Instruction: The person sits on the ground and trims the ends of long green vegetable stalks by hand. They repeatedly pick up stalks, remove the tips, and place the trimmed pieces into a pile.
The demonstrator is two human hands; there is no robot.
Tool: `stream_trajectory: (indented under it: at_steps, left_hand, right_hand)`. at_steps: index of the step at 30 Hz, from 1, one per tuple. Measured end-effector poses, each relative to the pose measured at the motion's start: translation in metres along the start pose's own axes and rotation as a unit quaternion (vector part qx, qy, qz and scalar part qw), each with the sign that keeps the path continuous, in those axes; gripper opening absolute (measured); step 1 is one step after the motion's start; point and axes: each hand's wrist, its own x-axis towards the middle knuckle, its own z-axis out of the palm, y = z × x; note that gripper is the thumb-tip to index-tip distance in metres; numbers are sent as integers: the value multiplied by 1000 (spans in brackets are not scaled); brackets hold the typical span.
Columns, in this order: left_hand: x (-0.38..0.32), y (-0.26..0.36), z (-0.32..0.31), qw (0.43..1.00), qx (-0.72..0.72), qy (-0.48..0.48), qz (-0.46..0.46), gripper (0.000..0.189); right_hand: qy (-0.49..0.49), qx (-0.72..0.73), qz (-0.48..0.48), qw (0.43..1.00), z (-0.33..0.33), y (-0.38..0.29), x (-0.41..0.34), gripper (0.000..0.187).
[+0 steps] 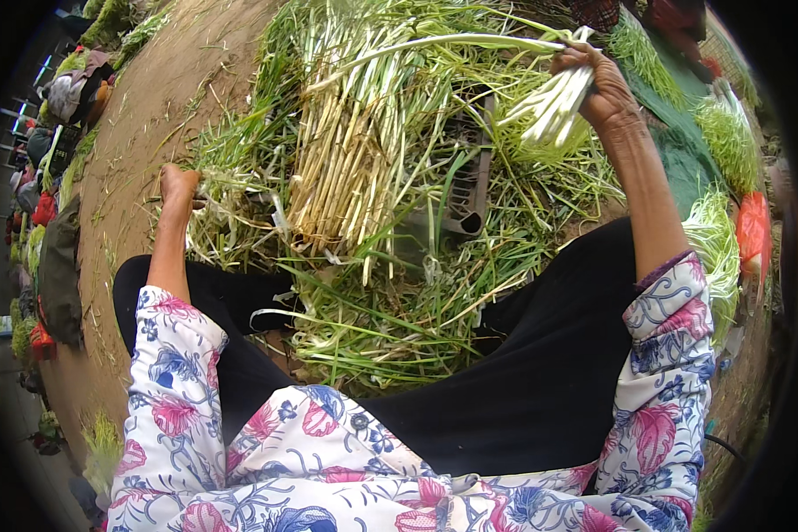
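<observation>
My right hand (pixel 598 83), raised at the upper right, is closed around a bundle of white-stemmed green stalks (pixel 558 106), their pale ends hanging down; one long stalk stretches left from it. At the left, my left hand (pixel 181 186) is curled beside a heap of stripped leaves and peelings (pixel 229 219); whether anything is in its fingers cannot be told. Between the hands lies a thick pile of long stalks (pixel 352 166) with yellowish-white lower ends towards me. A dark plastic crate (pixel 472 186) shows partly under the greens.
Loose leaves (pixel 386 332) cover the ground between my legs. Finished-looking bundles (pixel 725 139) and a red plastic bag (pixel 753 233) stand at the right by a green sheet (pixel 681 156). Dirt floor (pixel 139 133) runs along the left, with people and more greens beyond.
</observation>
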Motion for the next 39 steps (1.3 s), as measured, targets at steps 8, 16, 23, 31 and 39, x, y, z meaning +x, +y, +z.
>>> stream_trajectory:
  at_steps: [8, 16, 23, 31, 39]
  left_hand:
    - [-89, 116, -36, 945, -136, -163, 249, 20]
    - [-239, 153, 10, 461, -404, -790, 20, 62]
    - [-273, 174, 5, 443, -517, -720, -138, 30]
    - [-266, 180, 6, 527, -567, -612, -162, 26]
    - [-239, 176, 7, 693, -521, -496, 42, 14]
  right_hand:
    - [-298, -68, 68, 950, 8, 12, -16, 25]
    - [-365, -244, 76, 895, 25, 33, -59, 23]
    - [-392, -203, 202, 874, 34, 27, -72, 43]
    - [-368, -127, 191, 901, 37, 37, -68, 20]
    - [-275, -100, 156, 943, 34, 34, -56, 11]
